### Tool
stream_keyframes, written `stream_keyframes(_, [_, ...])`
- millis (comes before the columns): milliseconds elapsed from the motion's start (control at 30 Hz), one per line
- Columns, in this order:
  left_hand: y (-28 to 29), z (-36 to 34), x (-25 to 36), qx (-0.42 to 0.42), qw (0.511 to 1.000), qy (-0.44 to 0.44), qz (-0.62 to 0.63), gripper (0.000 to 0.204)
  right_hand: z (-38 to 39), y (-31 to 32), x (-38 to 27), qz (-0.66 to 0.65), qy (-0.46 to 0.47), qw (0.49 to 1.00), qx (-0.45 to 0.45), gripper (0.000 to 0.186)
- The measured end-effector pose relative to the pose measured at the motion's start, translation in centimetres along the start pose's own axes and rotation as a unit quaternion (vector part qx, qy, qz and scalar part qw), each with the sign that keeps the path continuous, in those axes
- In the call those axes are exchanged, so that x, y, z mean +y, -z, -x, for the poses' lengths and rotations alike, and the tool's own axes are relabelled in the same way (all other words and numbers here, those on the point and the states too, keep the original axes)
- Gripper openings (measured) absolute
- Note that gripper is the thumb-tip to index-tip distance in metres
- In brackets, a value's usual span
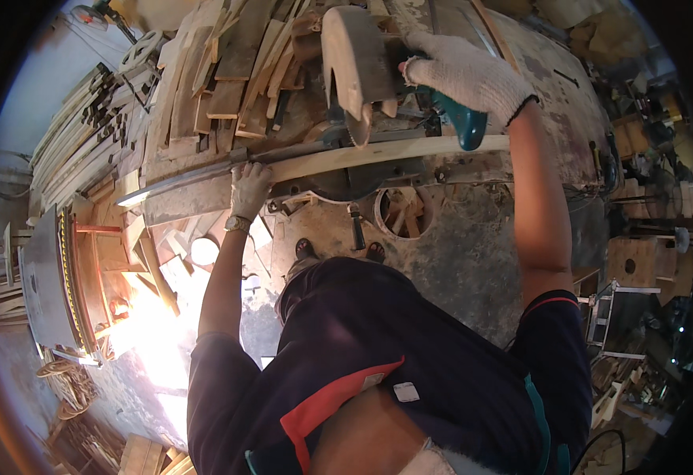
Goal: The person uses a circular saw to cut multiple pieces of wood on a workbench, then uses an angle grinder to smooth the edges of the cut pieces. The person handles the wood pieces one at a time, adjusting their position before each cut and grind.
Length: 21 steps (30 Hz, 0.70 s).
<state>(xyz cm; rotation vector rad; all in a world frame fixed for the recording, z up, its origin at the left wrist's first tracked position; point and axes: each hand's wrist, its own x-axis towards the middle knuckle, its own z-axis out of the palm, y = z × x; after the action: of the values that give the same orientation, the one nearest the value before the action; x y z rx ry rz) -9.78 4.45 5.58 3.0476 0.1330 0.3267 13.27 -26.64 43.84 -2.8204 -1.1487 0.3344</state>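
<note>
A mitre saw, with a pale guard (346, 59) and a round blade (358, 128), sits over a long pale board (390, 151) at the upper middle. My right hand (473, 79), in a knitted glove, is closed on the saw's teal handle (461, 123), right of the guard. My left hand (249, 186), also gloved and with a watch at the wrist, grips the board left of the blade, fingers over its upper edge. The board lies along the saw's metal base (346, 178), continuing beneath my right forearm. Part of the handle is hidden by my right hand.
Planks (227, 63) lie stacked behind the saw on the bench (568, 111). Long strips (77, 134) are piled at left. A round bin (400, 214) with offcuts stands below the bench, near my feet. A metal frame (599, 317) stands at right; sheet panels (45, 277) stand at left.
</note>
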Motion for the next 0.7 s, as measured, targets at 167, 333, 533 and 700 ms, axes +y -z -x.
stream_keyframes(167, [-0.5, 0.9, -1.0, 0.076, 0.997, -0.003, 0.014, 0.030, -1.9, -0.7, 0.0, 0.038, -0.027, 0.998, 0.031, 0.071])
stream_keyframes(333, [-1.0, 1.4, -0.3, 0.029, 0.998, 0.060, -0.014, 0.036, -1.4, -0.6, -0.4, 0.007, -0.076, 0.997, 0.027, 0.062])
stream_keyframes(533, [-1.3, 0.9, 2.3, 0.108, 0.981, 0.156, 0.038, 0.065, 0.1, -2.7, 0.8, -0.008, -0.089, 0.987, 0.131, 0.068])
stream_keyframes(700, [-2.3, -1.4, 2.2, 0.124, 0.976, 0.153, 0.092, 0.112, 0.4, -3.3, 0.4, -0.010, -0.102, 0.988, 0.117, 0.059])
